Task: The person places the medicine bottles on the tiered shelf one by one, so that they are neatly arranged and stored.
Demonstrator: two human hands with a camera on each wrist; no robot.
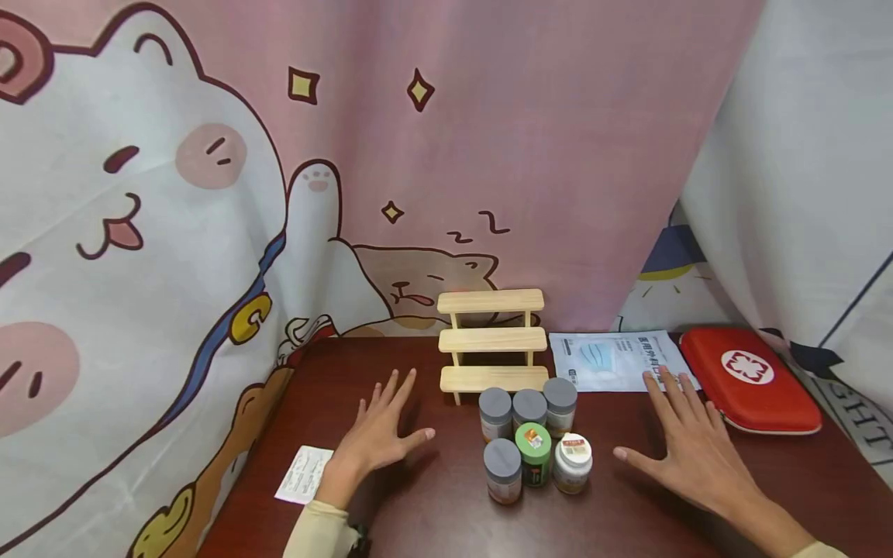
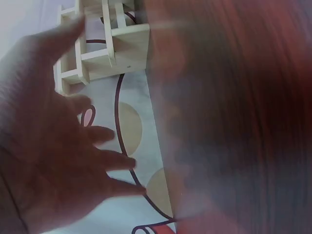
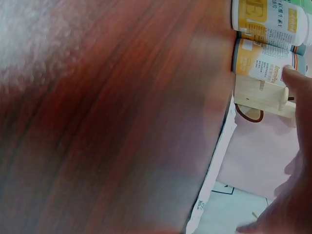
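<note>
My left hand (image 1: pixel 380 430) is held with spread fingers over the table, left of a cluster of bottles, and holds nothing. Fingers apart, my right hand (image 1: pixel 698 453) hovers on the other side of the cluster, also holding nothing. Between them stand several grey-capped bottles (image 1: pixel 502 469), a green bottle (image 1: pixel 534 465) with a sticker on its lid, and a white-capped bottle (image 1: pixel 572 465). Right behind them is a three-tier wooden shelf (image 1: pixel 494 339), its steps bare. The left wrist view shows the shelf (image 2: pixel 130 46) beyond the left thumb.
A flat mask packet (image 1: pixel 621 360) lies right of the shelf, beside a red zip case (image 1: pixel 749 380) with a white emblem. Near the left wrist is a small printed white packet (image 1: pixel 305 474). A cartoon-print curtain (image 1: pixel 558 155) hangs along the back of the dark table (image 1: pixel 432 535).
</note>
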